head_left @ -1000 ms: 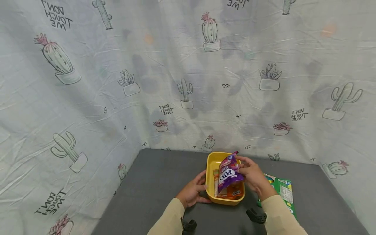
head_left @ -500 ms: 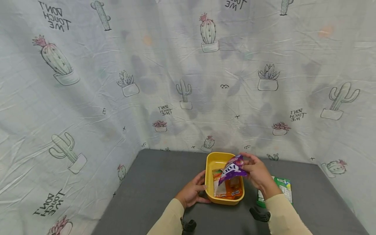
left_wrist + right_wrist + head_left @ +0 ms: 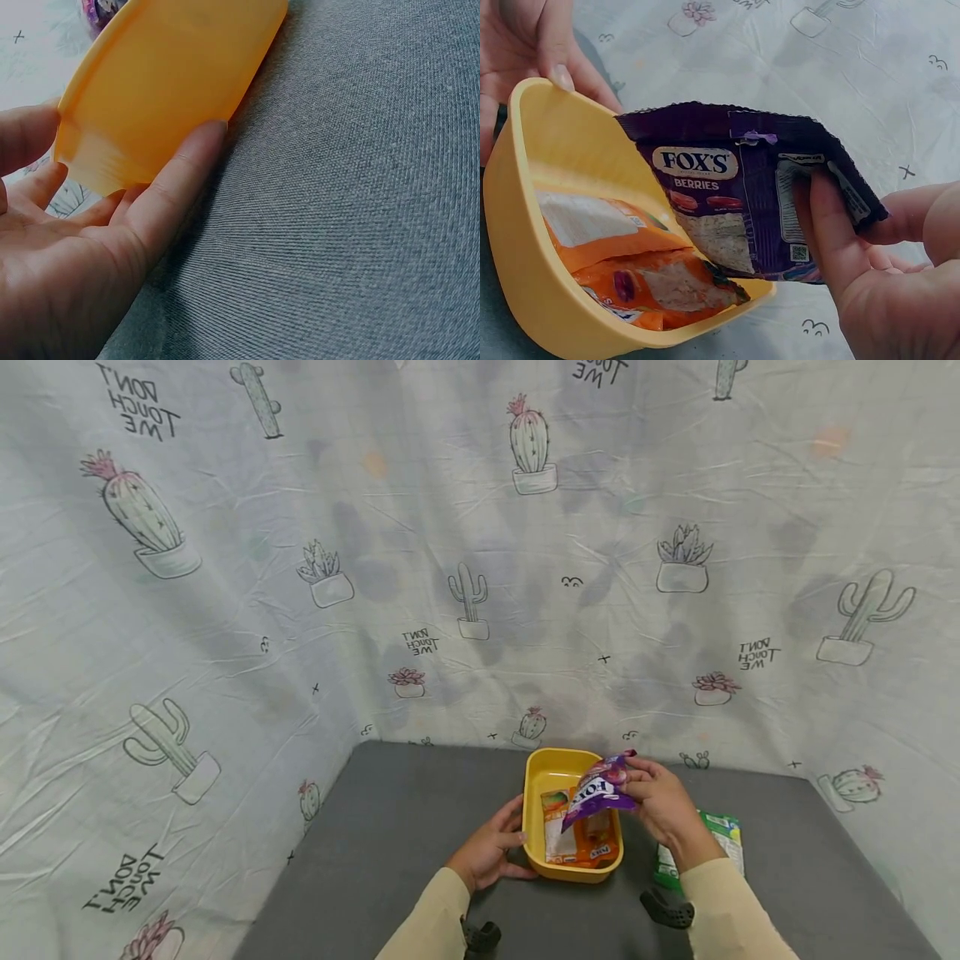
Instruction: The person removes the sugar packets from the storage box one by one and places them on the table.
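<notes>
My right hand [image 3: 663,806] pinches the right end of a purple Fox's Berries candy bag [image 3: 705,180] and holds it tilted over the right side of a yellow container [image 3: 534,827]. The thumb lies across the bag's back, with fingers behind. At the container's left side, my left hand [image 3: 82,247] grips the outer wall, one finger at the rim and the thumb low along the side. Inside the container lie an orange-and-white packet [image 3: 592,225] and an orange Fox's bag [image 3: 656,289]. The purple bag partly covers them in the head view.
A green packet [image 3: 723,839] lies on the grey table [image 3: 420,802] right of the container, partly hidden by the right forearm. Behind the table hangs a white cloth [image 3: 600,693] printed with cacti. Black wrist straps [image 3: 666,910] sit on both sleeves.
My right hand has drawn the purple bag up and rightward from over the container, exposing more of the orange packets. The left hand stays at the container's side.
</notes>
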The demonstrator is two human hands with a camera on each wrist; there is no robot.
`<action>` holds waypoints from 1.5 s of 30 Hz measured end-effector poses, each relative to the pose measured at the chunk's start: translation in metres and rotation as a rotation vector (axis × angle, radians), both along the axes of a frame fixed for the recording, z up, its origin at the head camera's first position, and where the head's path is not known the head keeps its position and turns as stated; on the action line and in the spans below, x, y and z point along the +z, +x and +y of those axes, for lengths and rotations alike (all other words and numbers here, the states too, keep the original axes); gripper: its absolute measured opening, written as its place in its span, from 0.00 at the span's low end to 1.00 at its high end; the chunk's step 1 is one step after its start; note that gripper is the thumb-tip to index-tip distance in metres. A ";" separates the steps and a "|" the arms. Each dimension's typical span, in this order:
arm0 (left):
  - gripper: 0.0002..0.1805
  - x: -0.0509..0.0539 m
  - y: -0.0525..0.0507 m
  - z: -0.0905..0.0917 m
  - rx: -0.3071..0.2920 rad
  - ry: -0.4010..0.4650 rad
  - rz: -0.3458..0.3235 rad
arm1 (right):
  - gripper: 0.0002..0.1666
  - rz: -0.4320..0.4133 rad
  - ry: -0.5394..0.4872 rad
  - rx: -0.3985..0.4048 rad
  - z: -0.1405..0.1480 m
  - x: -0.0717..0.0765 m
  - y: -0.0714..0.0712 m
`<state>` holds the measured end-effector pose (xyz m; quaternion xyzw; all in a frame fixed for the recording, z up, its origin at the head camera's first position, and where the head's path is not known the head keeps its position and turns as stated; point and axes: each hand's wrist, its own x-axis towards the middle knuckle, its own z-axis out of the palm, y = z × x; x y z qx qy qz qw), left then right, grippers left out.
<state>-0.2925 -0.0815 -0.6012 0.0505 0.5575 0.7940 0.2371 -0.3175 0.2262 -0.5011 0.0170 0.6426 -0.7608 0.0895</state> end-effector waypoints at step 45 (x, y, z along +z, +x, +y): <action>0.42 0.002 0.003 -0.002 -0.001 -0.021 -0.002 | 0.27 0.105 -0.173 -0.171 0.093 0.003 0.021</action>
